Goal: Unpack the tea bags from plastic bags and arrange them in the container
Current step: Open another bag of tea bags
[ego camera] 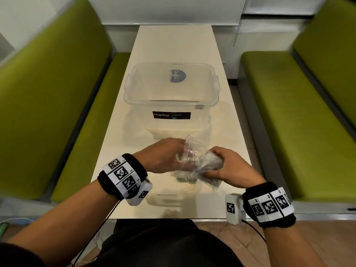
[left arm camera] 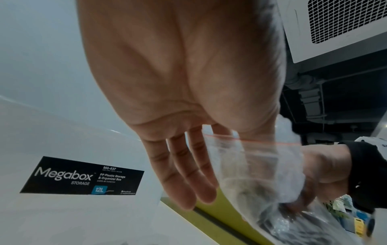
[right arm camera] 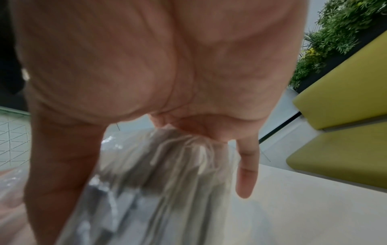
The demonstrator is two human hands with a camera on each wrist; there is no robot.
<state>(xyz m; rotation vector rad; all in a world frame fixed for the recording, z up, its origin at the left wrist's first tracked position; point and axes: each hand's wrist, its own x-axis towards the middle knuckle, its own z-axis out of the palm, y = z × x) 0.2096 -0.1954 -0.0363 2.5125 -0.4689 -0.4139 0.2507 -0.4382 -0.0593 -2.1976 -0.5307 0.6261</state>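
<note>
Our forearms reach forward, hands close together. Our left hand (ego camera: 163,155) pinches the plastic bag (ego camera: 200,160) at its mouth, three fingers straight; our right hand (ego camera: 229,166) clutches its bunched end.

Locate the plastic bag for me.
In the head view, the plastic bag is held between left hand and right hand over the near end of the table, short of the container.

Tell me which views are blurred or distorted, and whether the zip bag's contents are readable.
Head view: fairly sharp, green benches bowed by the wide lens, zip bag glinting. Left wrist view: Megabox label crisp, bag contents a dark smear. Right wrist view: motion-blurred, bag streaked; contents unreadable.
</note>
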